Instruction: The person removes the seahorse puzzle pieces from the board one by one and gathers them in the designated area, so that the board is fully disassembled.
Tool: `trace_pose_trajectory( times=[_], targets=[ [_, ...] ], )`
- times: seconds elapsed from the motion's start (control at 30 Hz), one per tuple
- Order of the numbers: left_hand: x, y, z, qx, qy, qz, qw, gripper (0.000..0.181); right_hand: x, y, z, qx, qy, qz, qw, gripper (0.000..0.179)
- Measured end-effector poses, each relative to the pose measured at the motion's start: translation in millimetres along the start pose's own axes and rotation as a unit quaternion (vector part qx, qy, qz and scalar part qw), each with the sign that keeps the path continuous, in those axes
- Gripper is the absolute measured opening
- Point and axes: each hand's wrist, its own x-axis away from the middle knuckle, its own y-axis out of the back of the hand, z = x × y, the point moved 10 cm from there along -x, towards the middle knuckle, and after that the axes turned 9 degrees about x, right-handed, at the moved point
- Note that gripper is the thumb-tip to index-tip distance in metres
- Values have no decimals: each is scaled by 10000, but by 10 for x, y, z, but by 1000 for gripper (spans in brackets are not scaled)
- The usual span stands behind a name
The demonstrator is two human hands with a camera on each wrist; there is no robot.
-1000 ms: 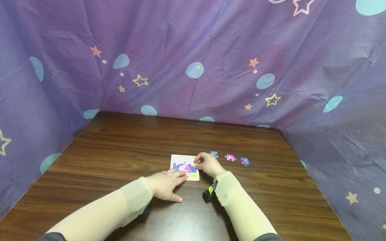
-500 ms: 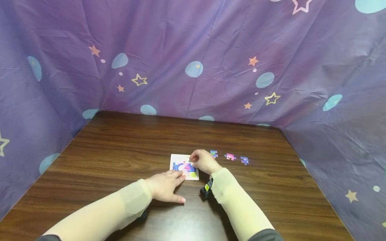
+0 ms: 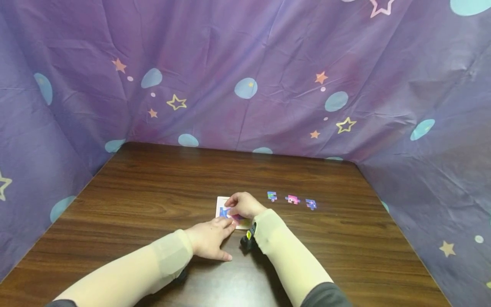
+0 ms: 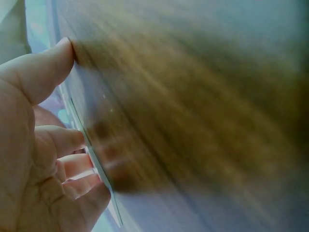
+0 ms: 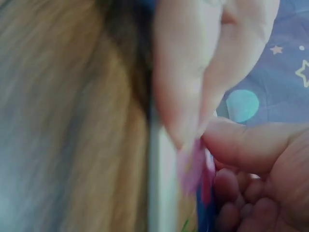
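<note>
A small jigsaw puzzle in a white frame [image 3: 219,205] lies on the table, its blue and pink picture partly covered by both hands. My left hand [image 3: 209,238] rests flat with its fingertips on the frame's near left edge, thumb spread onto the wood. In the left wrist view its fingers [image 4: 75,166] lie along that edge. Over the puzzle, the right hand [image 3: 245,207] has thumb and forefinger brought together. The right wrist view shows a blurred pink puzzle piece [image 5: 207,179] at the right thumb [image 5: 236,142], close to the left fingertips.
To the right of the frame lie three loose puzzle pieces: a blue and green one [image 3: 272,196], a pink one [image 3: 293,199] and a blue one [image 3: 311,204]. A purple cloth [image 3: 215,106] with stars hangs around the brown wooden table [image 3: 172,183].
My right hand has moved left across the puzzle, from its right edge to its left part, uncovering the blue and green piece. The left hand has stayed nearly still.
</note>
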Motion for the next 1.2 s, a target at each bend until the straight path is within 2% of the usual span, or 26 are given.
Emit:
trace_pose_trajectory(
  times=[0.13, 0.37, 0.73, 1.2],
  targets=[
    [-6, -5, -2, -17, -30, 6, 10000, 90, -9, -67, -6, -415, -399, 254, 9980, 20],
    [-9, -6, -18, -66, -60, 14, 10000, 91, 20, -118, -38, -867, -854, 300, 9921, 21],
    [-12, 5, -17, -9, -89, -45, 9999, 93, 34, -131, -4, -772, -703, 231, 9943, 21],
    [-16, 8, -8, 24, -65, -62, 10000, 94, 39, -144, -24, -1222, -510, 188, 9910, 23]
  ],
)
